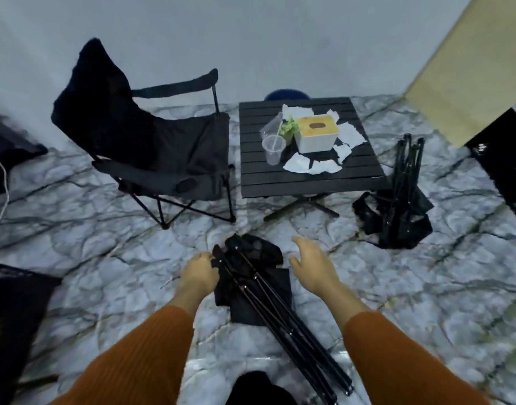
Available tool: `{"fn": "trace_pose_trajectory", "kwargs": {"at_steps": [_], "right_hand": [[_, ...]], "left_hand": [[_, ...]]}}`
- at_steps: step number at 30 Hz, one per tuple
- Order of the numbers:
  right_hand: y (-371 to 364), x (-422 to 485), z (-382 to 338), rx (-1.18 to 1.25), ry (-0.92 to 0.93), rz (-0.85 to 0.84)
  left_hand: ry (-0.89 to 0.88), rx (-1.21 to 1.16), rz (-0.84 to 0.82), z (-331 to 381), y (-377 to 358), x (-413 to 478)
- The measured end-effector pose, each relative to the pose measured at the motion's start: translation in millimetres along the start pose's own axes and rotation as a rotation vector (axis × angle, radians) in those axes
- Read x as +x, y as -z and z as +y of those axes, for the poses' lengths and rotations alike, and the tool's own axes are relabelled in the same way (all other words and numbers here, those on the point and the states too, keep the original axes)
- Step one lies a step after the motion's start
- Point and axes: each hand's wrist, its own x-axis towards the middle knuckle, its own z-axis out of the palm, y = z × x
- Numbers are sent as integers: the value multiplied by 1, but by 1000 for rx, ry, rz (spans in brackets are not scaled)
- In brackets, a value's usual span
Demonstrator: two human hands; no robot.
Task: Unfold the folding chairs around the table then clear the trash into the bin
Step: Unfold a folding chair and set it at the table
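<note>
Left of the tabletop (309, 176) stands an unfolded chair (151, 147). In front of it, the left hand (199, 271) grips a folded chair (259, 287) on the floor; the right hand (312, 266) hovers open beside it. Tissue scraps (309, 166) litter the tabletop; another folded chair (397, 206) stands right of it.

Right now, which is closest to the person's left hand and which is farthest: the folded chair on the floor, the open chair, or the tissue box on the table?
1. Folded chair: right at the left hand, which has a grip on it.
2. Open chair: ahead, left of the table.
3. Tissue box: farthest, on the tabletop.
</note>
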Motion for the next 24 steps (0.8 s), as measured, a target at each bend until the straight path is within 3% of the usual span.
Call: {"fn": "trace_pose_trajectory", "kwargs": {"at_steps": [8,16,24], "right_hand": [[-185,129,65,44,24,-67],[-379,299,124,116,111,-26],[-463,410,124,67,186,33]], "left_hand": [[157,-341,20,-71,-157,131],[270,-746,196,-132,-288,321],[283,-1055,218,-162,-354,437]]}}
